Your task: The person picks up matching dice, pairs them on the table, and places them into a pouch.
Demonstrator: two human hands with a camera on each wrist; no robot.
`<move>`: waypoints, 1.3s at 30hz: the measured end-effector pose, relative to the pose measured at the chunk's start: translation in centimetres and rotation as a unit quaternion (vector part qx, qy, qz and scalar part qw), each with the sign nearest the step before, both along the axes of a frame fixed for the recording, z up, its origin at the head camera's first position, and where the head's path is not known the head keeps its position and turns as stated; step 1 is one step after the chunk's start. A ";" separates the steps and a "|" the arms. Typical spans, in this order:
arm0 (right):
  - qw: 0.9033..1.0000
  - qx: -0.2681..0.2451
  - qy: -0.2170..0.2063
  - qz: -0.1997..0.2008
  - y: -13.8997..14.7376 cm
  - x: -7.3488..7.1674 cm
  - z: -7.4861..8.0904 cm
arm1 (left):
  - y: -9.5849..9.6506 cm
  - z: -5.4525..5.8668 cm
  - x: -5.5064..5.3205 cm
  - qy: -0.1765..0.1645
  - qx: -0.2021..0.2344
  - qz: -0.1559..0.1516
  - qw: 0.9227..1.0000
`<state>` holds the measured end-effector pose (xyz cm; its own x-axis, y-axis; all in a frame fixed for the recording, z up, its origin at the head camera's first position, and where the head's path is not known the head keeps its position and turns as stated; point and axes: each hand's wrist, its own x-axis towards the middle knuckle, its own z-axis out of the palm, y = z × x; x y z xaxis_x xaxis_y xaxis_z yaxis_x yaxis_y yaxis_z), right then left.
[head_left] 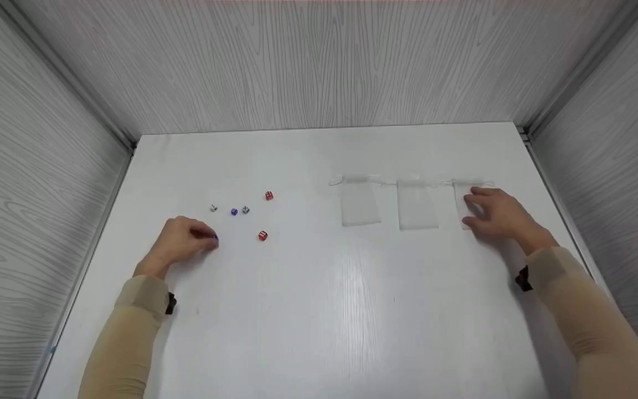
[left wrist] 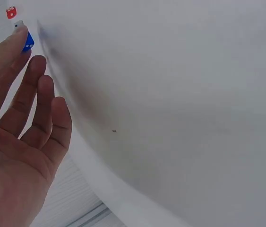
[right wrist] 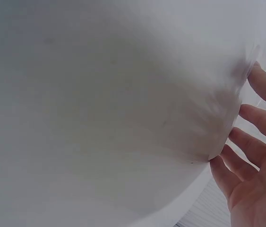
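Note:
My left hand [head_left: 183, 241] pinches a blue die [left wrist: 28, 43] between thumb and forefinger, low over the table. In the left wrist view its other fingers are spread loosely. Just beyond it on the table lie a white die [head_left: 214, 208], another blue die [head_left: 234, 211], a grey-looking die [head_left: 246, 210] and two red dice, one farther back [head_left: 269, 195] and one nearer [head_left: 263, 235]. On the far right, my right hand [head_left: 499, 213] rests its fingertips on a flat, sheer white drawstring pouch [head_left: 462, 208], thumb and fingers apart. The hand covers part of that pouch.
Two similar pouches, one in the middle [head_left: 417, 206] and one to its left [head_left: 360, 203], lie flat in line with the right one, drawstrings toward the back. Grey wood-grain panels [head_left: 319, 66] enclose the white table [head_left: 308, 321] at the back and both sides.

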<state>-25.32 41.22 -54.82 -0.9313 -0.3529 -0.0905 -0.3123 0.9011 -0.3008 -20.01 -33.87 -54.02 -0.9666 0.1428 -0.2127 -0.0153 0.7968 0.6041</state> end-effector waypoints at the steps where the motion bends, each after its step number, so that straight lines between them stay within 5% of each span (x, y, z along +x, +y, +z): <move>1: 1.000 -0.002 0.000 0.000 0.0 0.0 0.0 | 0.3 0.1 0.0 0.003 0.002 -0.001 1.000; 16: 1.000 0.003 -0.003 0.003 -0.3 -0.4 -0.3 | 5.9 1.9 -1.2 0.044 0.025 -0.051 0.997; 24: 1.000 0.014 0.011 0.007 0.0 -0.3 -0.3 | 10.8 2.1 -1.5 0.100 0.062 -0.095 0.989; 39: 1.000 0.019 0.002 0.002 0.0 -0.4 -0.3 | 21.1 1.1 -2.1 0.058 0.063 -0.201 0.976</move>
<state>-25.69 41.19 -55.08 -0.9299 -0.3539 -0.1002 -0.3177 0.9101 -0.2661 -22.14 -12.73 -52.96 -0.8437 0.5333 -0.0620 0.3570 0.6436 0.6770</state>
